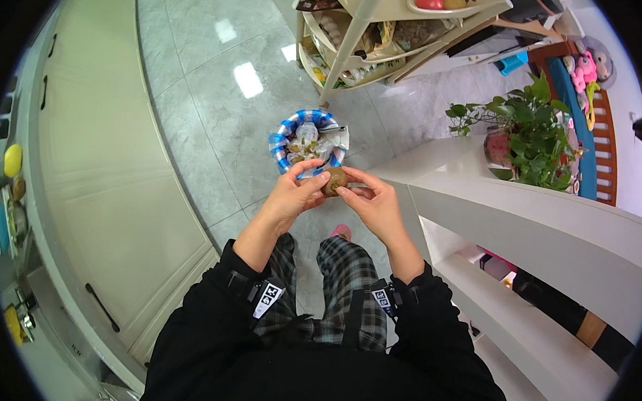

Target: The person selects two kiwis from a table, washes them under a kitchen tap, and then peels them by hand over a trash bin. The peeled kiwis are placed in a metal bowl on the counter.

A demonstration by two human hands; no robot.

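A brown kiwifruit (333, 181) is held between the fingertips of both hands, in front of my body. My left hand (293, 194) grips its left side with thumb and fingers. On its right side, the thumb and fingers of my right hand (372, 198) pinch the fruit near one end. Just beyond the hands, on the floor, stands a waste bin with a blue-and-white bag over its rim (280, 148). Crumpled clear plastic (306, 133) and brownish-green scraps lie inside the bin. My fingers hide part of the kiwifruit.
A cream tiered rack (341, 63) with tomatoes (428, 1) on top stands beyond the bin. Pale cabinets (112, 157) and a counter with a faucet (26, 316) run along the left. On the right, a white shelf unit (516, 190) bears a potted plant (535, 135).
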